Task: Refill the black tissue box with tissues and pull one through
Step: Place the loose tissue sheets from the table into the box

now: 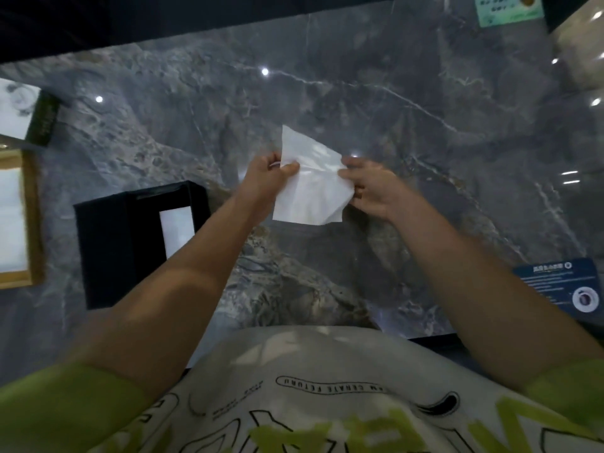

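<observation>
Both my hands hold one white tissue [310, 188] up above the grey marble table [425, 132]. My left hand [268, 178] pinches its left edge and my right hand [369, 188] grips its right edge. The black tissue box [111, 243] lies on the table to the left, partly hidden behind my left forearm. A white strip of tissue [176, 230] shows in the box's opening. The held tissue is apart from the box, well to its right.
A wood-framed tray [29, 220] with white contents sits at the far left edge. Behind it lies a white and dark pack [32, 116]. A dark blue card [562, 286] rests at the right, and a green label [510, 8] at the far back right.
</observation>
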### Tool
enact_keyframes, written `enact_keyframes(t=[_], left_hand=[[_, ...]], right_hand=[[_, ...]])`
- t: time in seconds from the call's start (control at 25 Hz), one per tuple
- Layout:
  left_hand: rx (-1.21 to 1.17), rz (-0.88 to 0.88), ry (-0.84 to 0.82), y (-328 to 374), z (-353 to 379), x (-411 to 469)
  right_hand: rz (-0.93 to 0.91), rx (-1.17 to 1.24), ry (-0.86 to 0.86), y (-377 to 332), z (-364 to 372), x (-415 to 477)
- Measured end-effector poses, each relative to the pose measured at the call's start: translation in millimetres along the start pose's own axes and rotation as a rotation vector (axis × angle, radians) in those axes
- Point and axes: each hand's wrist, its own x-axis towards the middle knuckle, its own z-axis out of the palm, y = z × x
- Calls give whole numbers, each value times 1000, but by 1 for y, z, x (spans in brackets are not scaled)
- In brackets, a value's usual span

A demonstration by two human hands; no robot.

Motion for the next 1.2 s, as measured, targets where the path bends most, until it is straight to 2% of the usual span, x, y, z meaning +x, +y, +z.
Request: enact_keyframes(t=[0.2, 0.36, 0.48, 0.76, 1.0, 1.2], left_hand=[[-75, 25, 65, -25, -43, -42], [-105, 120, 102, -35, -85, -74], [-99, 190, 108, -41, -113, -93], [41, 191, 226, -55, -187, -130], [277, 330, 259, -72, -244, -146], [351, 352, 272, -81, -265, -149]], right_hand=[[-173, -228, -26, 29, 25, -28], [-286, -416, -149, 56, 54, -47], [-322, -523, -161, 70, 77, -56], [-406, -676, -194, 103, 139, -73], [-445, -796, -229, 123, 185, -80], [-470, -954, -236, 134, 210, -81]])
